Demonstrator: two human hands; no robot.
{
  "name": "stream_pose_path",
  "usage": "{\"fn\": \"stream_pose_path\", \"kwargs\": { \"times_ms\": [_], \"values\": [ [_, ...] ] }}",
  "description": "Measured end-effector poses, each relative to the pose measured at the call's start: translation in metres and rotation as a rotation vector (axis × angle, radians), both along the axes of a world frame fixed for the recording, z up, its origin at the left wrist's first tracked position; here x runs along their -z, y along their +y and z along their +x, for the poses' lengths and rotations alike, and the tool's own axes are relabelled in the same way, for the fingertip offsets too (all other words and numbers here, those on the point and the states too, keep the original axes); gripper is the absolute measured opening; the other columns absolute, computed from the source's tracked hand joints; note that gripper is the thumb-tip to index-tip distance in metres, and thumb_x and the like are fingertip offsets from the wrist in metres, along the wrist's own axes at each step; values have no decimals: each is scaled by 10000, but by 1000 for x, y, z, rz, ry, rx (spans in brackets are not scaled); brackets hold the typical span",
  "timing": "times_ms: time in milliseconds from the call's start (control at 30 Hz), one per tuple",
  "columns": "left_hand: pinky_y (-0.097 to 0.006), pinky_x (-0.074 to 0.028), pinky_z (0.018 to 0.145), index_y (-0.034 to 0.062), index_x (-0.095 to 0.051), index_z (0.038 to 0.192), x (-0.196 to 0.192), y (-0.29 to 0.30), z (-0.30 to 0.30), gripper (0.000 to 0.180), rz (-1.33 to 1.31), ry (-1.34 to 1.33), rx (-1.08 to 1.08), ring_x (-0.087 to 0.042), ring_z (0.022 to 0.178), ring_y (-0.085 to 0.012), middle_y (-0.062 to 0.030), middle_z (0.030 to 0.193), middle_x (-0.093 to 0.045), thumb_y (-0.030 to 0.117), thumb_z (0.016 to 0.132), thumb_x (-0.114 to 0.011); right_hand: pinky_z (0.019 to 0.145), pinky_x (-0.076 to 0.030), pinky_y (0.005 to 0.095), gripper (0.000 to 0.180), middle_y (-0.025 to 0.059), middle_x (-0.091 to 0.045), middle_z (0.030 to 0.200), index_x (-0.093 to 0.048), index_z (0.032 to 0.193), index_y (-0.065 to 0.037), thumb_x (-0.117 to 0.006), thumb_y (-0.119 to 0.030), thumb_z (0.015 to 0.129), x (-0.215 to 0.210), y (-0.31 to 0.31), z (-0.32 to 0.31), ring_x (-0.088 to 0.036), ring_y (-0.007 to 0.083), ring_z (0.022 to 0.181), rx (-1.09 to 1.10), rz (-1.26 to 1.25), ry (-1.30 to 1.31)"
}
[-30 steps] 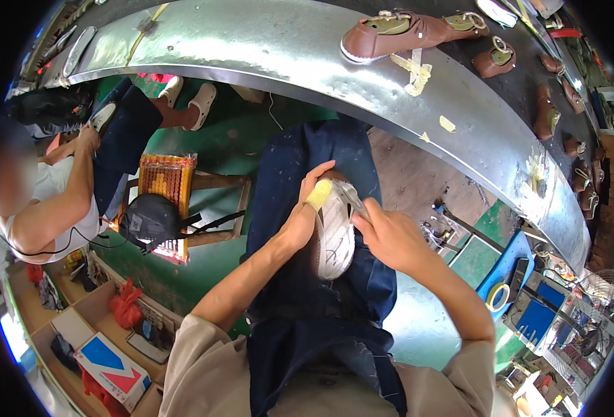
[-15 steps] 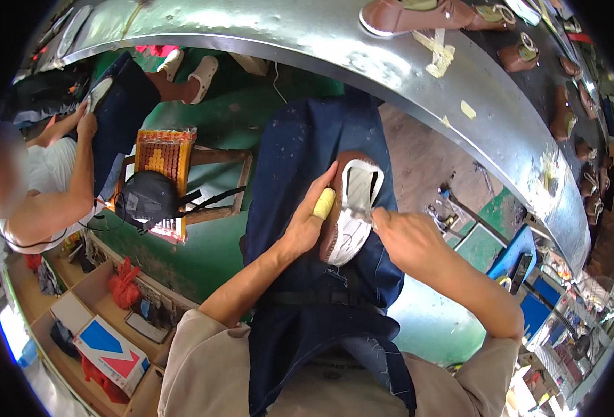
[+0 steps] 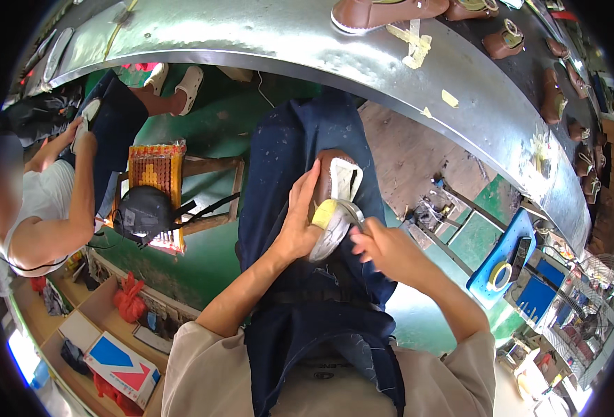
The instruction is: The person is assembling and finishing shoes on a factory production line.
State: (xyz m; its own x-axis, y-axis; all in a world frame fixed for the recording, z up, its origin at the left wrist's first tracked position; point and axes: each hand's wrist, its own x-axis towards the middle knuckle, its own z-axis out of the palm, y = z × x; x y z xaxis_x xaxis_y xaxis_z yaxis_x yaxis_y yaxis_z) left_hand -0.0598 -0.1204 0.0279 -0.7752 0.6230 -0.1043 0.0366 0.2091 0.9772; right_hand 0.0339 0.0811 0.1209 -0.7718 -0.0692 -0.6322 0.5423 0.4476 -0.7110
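Observation:
A brown shoe (image 3: 326,174) lies over my lap on a dark blue apron, its whitish underside (image 3: 346,179) facing up. My left hand (image 3: 299,219) holds it from the left side, fingers along the brown edge. Yellow wrapping (image 3: 324,213) covers the left thumb, which presses on the shoe. At the near end the underside looks grey-white and curved. My right hand (image 3: 382,249) is closed just right of that end, partly smeared by motion. A grey, shiny shape (image 3: 352,211) shows between it and the shoe; its kind is unclear.
A curved metal bench (image 3: 251,66) runs across the far side, with brown shoes (image 3: 383,14) on it. At left sits a person (image 3: 50,208) holding a shoe part. A stool (image 3: 213,167) bears a black bag (image 3: 146,212). A blue board (image 3: 505,260) with a tape roll stands at right.
My right hand has moved slightly down and left, toward the shoe's near end. The shoe has tilted, and my left thumb now lies further over its underside. The whole view has shifted slightly.

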Motion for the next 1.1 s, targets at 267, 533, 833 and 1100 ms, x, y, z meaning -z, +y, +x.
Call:
{"fn": "stream_pose_path", "kwargs": {
  "times_ms": [267, 533, 833, 1100],
  "values": [
    [-412, -279, 1232, 111, -82, 1658, -11, 13, -1, 1062, -139, 82, 59, -294, 1496, -418, -227, 1621, -266, -51, 812, -703, 574, -516, 466, 287, 150, -669, 703, -552, 1031, -20, -540, -306, 1053, 40, 2, -32, -682, 359, 644, -258, 567, 465],
    [-351, -167, 1257, 59, -52, 1656, -11, -9, -15, 949, 147, -280, 190, -198, 1555, -224, -138, 1698, -190, 42, 958, -695, 595, -518, 467, 362, 206, -675, 747, -579, 1059, -31, -559, -392, 1045, -5, 15, 5, -694, 355, 671, -521, 166, 186],
    [-372, -200, 1251, -7, -23, 1636, 2, -22, 60, 887, 281, -584, -200, -218, 1556, -273, -212, 1684, -196, 79, 995, -630, 565, -504, 503, 387, 161, -676, 668, -516, 993, -29, -512, -410, 1064, -13, 4, 20, -681, 383, 631, -374, 133, -81],
    [-362, -285, 1218, -43, -34, 1623, -4, -13, 44, 974, -202, -393, -3, -377, 1477, -294, -240, 1601, -359, 49, 927, -709, 522, -496, 470, 224, 165, -623, 671, -560, 1014, -77, -605, -296, 1016, 37, -11, 7, -649, 391, 601, -248, 379, 633]
  ]
}}
